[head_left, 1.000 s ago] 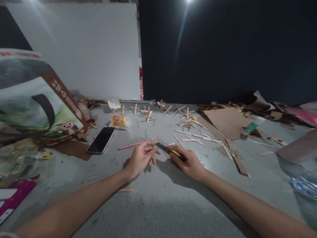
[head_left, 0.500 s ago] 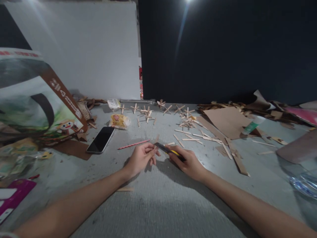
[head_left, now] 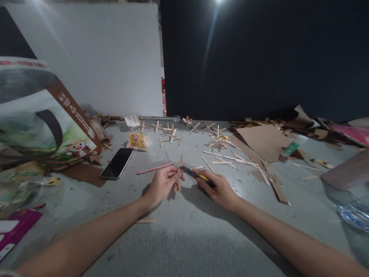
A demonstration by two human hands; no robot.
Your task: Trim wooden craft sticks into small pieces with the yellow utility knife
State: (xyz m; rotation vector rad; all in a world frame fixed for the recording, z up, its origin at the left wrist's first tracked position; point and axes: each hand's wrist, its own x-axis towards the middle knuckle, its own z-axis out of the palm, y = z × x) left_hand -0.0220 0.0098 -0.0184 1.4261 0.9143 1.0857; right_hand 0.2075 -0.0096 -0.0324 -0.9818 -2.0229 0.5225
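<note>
My left hand point(head_left: 165, 181) is closed in a pinch on a small wooden stick point(head_left: 180, 159), whose upper end rises above the fingertips. My right hand point(head_left: 217, 188) grips a utility knife point(head_left: 198, 176) with a black and yellow handle. The knife's tip points left and meets the stick at my left fingers; whether it cuts into the wood I cannot tell. Just behind my left hand lies a pink striped pencil point(head_left: 155, 168). Loose craft sticks point(head_left: 221, 162) are scattered beyond my right hand. Another stick point(head_left: 145, 221) lies near my left forearm.
A phone point(head_left: 118, 163) and a wrapped yellow snack point(head_left: 139, 142) lie left of centre. Crossed-stick pieces point(head_left: 172, 135) stand at the back. Cardboard point(head_left: 263, 140), a glue tube point(head_left: 294, 145) and a clear container point(head_left: 354, 213) are at right. A big printed bag point(head_left: 52, 115) stands at left.
The stick in my left fingers stands slightly more upright and a little further left. The knife stays almost in place against it.
</note>
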